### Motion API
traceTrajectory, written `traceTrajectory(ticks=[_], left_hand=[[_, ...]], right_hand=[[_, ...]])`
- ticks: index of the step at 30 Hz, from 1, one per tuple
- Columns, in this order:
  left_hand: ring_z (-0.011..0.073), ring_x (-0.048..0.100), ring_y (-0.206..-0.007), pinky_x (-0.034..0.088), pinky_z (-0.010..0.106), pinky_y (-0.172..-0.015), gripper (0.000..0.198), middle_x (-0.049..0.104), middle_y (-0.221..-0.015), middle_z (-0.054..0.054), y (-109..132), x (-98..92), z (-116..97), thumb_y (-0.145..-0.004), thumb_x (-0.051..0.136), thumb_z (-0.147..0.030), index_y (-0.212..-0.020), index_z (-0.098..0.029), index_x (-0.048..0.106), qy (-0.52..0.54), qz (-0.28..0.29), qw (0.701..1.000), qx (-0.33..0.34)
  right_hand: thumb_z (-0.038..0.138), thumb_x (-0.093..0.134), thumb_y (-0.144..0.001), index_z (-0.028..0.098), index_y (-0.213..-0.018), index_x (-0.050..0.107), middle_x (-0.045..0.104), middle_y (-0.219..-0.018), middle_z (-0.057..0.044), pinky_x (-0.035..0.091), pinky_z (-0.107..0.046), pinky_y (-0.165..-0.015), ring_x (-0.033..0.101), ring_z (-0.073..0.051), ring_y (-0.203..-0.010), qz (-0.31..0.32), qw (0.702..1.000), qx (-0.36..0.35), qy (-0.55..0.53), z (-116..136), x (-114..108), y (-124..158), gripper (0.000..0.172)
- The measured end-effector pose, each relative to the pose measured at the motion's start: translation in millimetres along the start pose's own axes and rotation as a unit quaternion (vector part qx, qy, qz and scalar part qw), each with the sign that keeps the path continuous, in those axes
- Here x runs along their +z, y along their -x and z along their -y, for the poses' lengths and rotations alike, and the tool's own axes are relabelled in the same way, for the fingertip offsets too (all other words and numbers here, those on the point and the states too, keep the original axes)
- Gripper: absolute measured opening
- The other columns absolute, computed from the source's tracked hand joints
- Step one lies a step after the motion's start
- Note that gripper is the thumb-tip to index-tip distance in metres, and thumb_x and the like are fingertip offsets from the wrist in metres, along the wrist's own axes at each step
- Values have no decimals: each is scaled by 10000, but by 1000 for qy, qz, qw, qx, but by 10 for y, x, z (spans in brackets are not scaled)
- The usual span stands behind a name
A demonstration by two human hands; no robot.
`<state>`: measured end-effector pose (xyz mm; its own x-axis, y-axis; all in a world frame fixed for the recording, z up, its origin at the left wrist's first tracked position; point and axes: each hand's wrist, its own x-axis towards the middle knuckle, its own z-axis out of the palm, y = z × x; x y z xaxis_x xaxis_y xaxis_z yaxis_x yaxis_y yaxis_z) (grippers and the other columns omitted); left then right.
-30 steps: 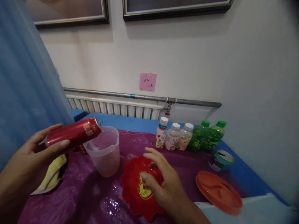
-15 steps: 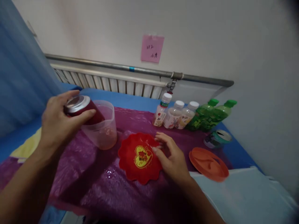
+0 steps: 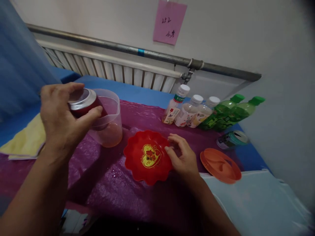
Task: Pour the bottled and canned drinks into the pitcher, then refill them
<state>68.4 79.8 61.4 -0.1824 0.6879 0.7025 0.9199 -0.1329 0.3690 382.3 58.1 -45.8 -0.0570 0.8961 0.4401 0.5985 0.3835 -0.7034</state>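
Left hand (image 3: 60, 123), one: clamped round a red can (image 3: 85, 104), which lies tipped with its silver base towards the camera and its top inside the jug. Right hand (image 3: 183, 157), one: fingers loosely apart, tips touching the near-right rim of the red dish. Bench (image 3: 137, 93), one, blue-covered. Purple sheet (image 3: 118, 193), one, spread over the bench. Yellow cloth (image 3: 27, 141), one, far left. Red dish (image 3: 147, 157), one, scalloped, with a gold heart at its centre. Orange lid (image 3: 220, 165), one, right of the dish. Clear jug (image 3: 109, 123), one, holding a little pale liquid. Green bottles (image 3: 226, 114), two, and white-capped bottles (image 3: 189, 111), three, in a row. Teal can (image 3: 232, 139), one, on its side.
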Motion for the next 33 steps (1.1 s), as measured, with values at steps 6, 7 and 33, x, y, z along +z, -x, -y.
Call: traceTrajectory(ticks=[6,7,33], left_hand=[[356,532,-1187,443,615,-1031,608,634,-1087,106,-19,31,6,-698,642,-534,-1192,-179,640,10,-28,1000,2],[360,537,-1174,444,611,-1026,619,640,-1087,120,-24,36,7,-690,644,-530,-1182,-154,647,17,-32,999,1],[327,555,-1093,457,536,-988,606,647,-1060,122,-33,31,15,-640,692,-475,-1149,-145,675,40,-54,998,-7]], right_hand=[[268,543,-883,177,-1107,659,664,-1248,-162,506,-477,-1012,619,-293,-1187,26,994,-26,101,-108,17,-12,268],[268,544,-878,172,-1107,664,666,-1246,-166,501,-491,-1011,617,-304,-1186,30,993,-24,113,-129,28,-11,275],[201,537,-841,181,-1108,661,588,-1352,-171,471,-543,-1040,557,-325,-1273,107,985,10,137,-192,152,42,294]])
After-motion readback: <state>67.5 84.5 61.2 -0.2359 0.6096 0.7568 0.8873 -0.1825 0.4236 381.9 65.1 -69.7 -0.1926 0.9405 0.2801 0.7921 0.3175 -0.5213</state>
